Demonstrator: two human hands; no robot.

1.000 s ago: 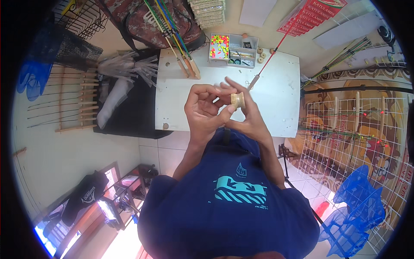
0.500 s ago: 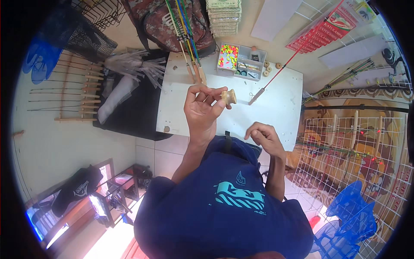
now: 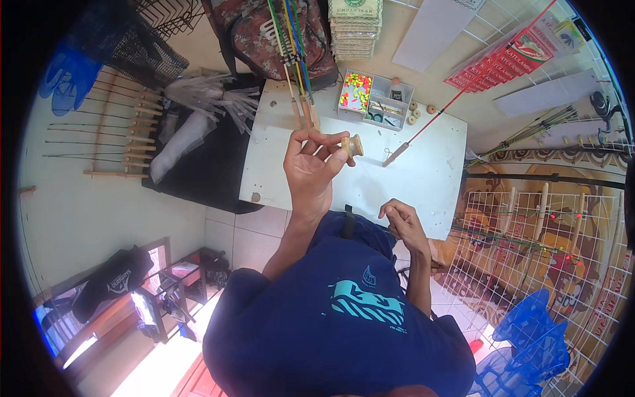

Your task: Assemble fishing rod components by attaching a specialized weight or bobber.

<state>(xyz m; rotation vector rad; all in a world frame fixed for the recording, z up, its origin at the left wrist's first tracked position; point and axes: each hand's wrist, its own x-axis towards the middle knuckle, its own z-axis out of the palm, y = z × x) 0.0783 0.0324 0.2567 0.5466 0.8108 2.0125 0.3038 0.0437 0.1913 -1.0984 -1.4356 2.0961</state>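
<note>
My left hand (image 3: 309,165) is raised over the white table (image 3: 278,145), with its thumb and fingers closed on a small pale wooden spool (image 3: 355,145). To the right and nearer to me, my right hand (image 3: 405,225) hovers by the table's front edge. Its fingers are curled in with the thumb against the index finger; anything between them is too small to make out. Beyond the spool, a short red fishing rod (image 3: 430,119) with a light handle has its butt end at the tabletop.
A divided tray (image 3: 378,126) of bright floats and small tackle sits at the back, with several wooden spools (image 3: 413,114) beside it. Thin rods with wooden handles (image 3: 307,112) lean at the back left. A camouflage backpack (image 3: 271,40) stands behind them. Wire grid racks (image 3: 542,231) line the right.
My right hand has shifted slightly down and its fingers have drawn in closer. My left hand keeps the spool at nearly the same place. The view has tilted a little.
</note>
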